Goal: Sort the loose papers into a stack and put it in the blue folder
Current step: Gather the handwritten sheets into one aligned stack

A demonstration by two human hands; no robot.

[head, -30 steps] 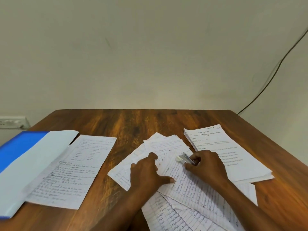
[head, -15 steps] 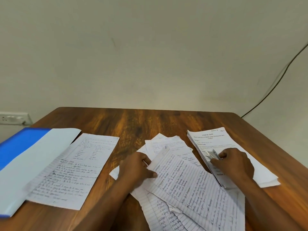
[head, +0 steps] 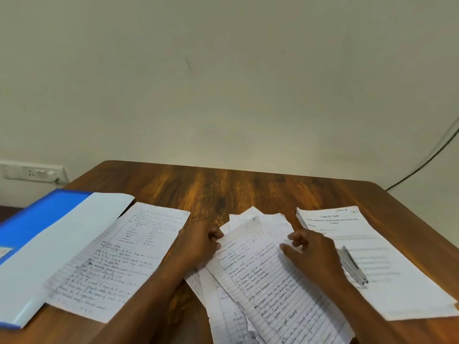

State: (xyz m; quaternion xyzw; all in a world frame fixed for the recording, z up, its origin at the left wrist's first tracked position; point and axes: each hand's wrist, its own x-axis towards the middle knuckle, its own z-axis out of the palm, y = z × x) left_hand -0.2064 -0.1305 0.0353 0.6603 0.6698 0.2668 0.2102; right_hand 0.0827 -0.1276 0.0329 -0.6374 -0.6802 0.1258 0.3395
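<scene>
On the brown wooden tabletop (head: pixel 248 189), the open blue plastic folder (head: pixel 37 219) lies at the far left. A single handwritten lined sheet (head: pixel 116 259) sits just right of it, its left edge overlapping the folder. In the middle lies a fanned pile of loose handwritten papers (head: pixel 268 289). At the right rests a stack of printed white pages (head: pixel 387 281), with a small silver metal stapler (head: pixel 352 265) on top. A white wall socket plate (head: pixel 32 173) is behind the folder.

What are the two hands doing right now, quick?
Left hand: pinches the edge of the top handwritten sheet.
Right hand: open, holding nothing, fingers over that sheet.
</scene>
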